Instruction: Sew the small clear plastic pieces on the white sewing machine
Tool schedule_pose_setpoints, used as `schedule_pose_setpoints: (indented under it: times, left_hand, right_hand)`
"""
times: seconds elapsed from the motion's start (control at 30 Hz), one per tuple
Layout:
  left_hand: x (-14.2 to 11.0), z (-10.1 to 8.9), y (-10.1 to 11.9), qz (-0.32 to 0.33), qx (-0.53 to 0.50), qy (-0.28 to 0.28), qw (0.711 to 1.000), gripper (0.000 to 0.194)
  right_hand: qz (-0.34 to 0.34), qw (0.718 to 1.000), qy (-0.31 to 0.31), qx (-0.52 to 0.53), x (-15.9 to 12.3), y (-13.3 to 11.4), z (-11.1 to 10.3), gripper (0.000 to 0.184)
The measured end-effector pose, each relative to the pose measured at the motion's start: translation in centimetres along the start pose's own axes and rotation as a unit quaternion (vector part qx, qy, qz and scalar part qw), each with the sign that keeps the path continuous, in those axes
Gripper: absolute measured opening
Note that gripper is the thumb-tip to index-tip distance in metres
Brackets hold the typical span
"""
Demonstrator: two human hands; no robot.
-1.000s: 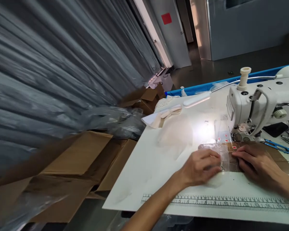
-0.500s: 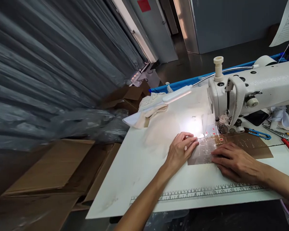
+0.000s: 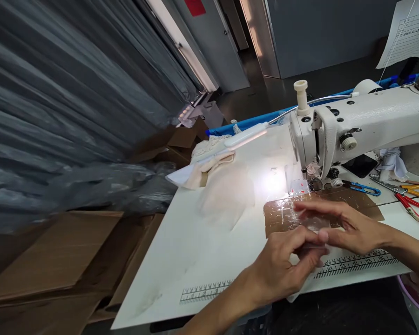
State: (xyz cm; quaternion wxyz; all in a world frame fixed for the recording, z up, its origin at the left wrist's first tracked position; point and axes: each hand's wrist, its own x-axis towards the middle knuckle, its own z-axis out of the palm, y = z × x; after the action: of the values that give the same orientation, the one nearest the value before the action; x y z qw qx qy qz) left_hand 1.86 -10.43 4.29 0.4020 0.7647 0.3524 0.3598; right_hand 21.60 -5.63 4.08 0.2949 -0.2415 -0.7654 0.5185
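My left hand [image 3: 286, 263] is closed in a pinch on a piece of sheer whitish fabric [image 3: 317, 224] near the table's front edge. Over that fabric, my right hand [image 3: 352, 228] has its fingers stretched out, its thumb meeting the left fingertips. A pale corner hangs below the left hand. Behind both hands, a brown sheet with clear, shiny film [image 3: 276, 217] lies flat before the sewing machine [image 3: 300, 144]. Small red marks show beside the presser foot. Part of the fabric is hidden by my fingers.
Blue thread snips [image 3: 363, 188] and red-handled pliers [image 3: 410, 207] lie to the right. Cream fabric [image 3: 226, 193] is spread on the left of the white table [image 3: 171, 260], near a lamp [image 3: 246, 137]. An open cardboard box [image 3: 56, 251] stands beside the table.
Both hands have come off the brown sheet toward the front edge and now meet over the sheer fabric. The left hand now pinches it. The view has shifted slightly right.
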Motion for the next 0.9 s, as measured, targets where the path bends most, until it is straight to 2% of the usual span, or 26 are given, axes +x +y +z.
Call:
schedule_pose_setpoints:
  times: [0.07, 0.17, 0.27, 0.33, 0.37, 0.43, 0.47, 0.53, 0.6, 0.67, 0.77, 0.9]
  left_hand:
    - [0.1, -0.6, 0.9, -0.079, -0.057, 0.032, 0.995, 0.009]
    - [0.4, -2.6, 0.8, -0.176, -0.067, 0.106, 0.976, 0.021]
    - [0.5, -4.4, -1.0, -0.21, -0.03, 0.154, 0.965, 0.031]
    - [0.5, -5.2, -2.7, -0.214, 0.017, 0.163, 0.963, 0.035]
    - [0.5, -5.6, -3.6, -0.21, 0.058, 0.161, 0.963, 0.036]
    - [0.7, -6.4, -5.2, -0.172, 0.193, 0.147, 0.955, 0.033]
    - [0.9, -6.8, -5.8, -0.138, 0.277, 0.142, 0.94, 0.032]
    - [1.5, -7.4, -6.6, -0.055, 0.42, 0.13, 0.896, 0.029]
    - [2.4, -7.7, -6.7, 0.032, 0.484, 0.111, 0.867, 0.027]
    - [3.6, -7.4, -6.3, 0.107, 0.471, 0.072, 0.872, 0.022]
    - [5.4, -6.2, -5.9, 0.179, 0.383, -0.013, 0.906, 0.017]
    - [7.1, -4.8, -6.8, 0.178, 0.299, -0.117, 0.93, 0.019]
  right_hand:
    - [0.027, 0.994, -0.067, 0.086, -0.1, -0.4, 0.3, 0.047]
    - [0.129, 0.974, -0.129, 0.132, -0.1, -0.2, 0.3, 0.038]
    - [0.174, 0.978, -0.113, 0.038, 0.1, 0.7, -0.6, 0.035]
    - [0.158, 0.982, -0.059, -0.09, 0.4, 1.5, -1.3, 0.039]
    - [0.152, 0.974, -0.025, -0.163, 0.5, 2.0, -1.6, 0.043]
    - [0.149, 0.944, 0.041, -0.292, 0.7, 3.0, -2.0, 0.044]
    - [0.147, 0.928, 0.07, -0.335, 0.6, 3.6, -2.2, 0.041]
    - [0.13, 0.913, 0.122, -0.367, 0.5, 4.5, -2.4, 0.032]
    - [0.103, 0.919, 0.168, -0.341, 0.2, 5.1, -2.7, 0.025]
    - [0.08, 0.93, 0.206, -0.292, 0.1, 5.4, -3.0, 0.022]
    - [0.068, 0.936, 0.245, -0.243, -0.1, 5.4, -3.3, 0.019]
    - [0.059, 0.939, 0.247, -0.233, -0.1, 5.3, -3.0, 0.02]
